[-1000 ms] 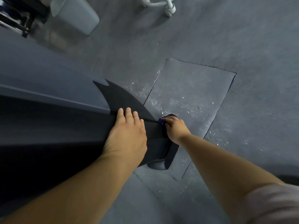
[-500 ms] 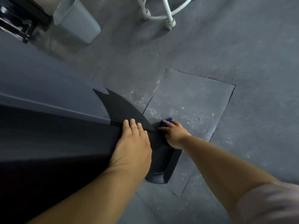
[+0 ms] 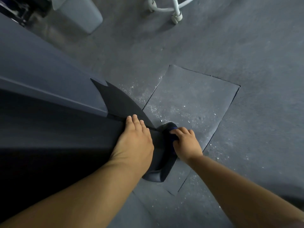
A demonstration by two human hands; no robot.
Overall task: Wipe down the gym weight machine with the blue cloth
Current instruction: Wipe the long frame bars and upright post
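The dark grey machine body (image 3: 49, 129) fills the left half of the view and ends in a black foot cover (image 3: 158, 171) on the floor. My left hand (image 3: 134, 140) lies flat on the machine's lower panel, fingers straight. My right hand (image 3: 185, 143) grips the blue cloth (image 3: 173, 137) and presses it against the rounded end of the black foot. Only a small dark-blue patch of the cloth shows under the fingers.
A loose grey floor mat (image 3: 189, 104) speckled with white debris lies under the foot. A pale grey bin (image 3: 79, 12) stands at the top left. A white tubular frame with a caster (image 3: 176, 16) stands at the top centre. Grey rubber floor surrounds everything.
My right hand with the cloth has slid along the rounded end of the black foot, a little down and to the right. The left hand stays pressed on the panel.
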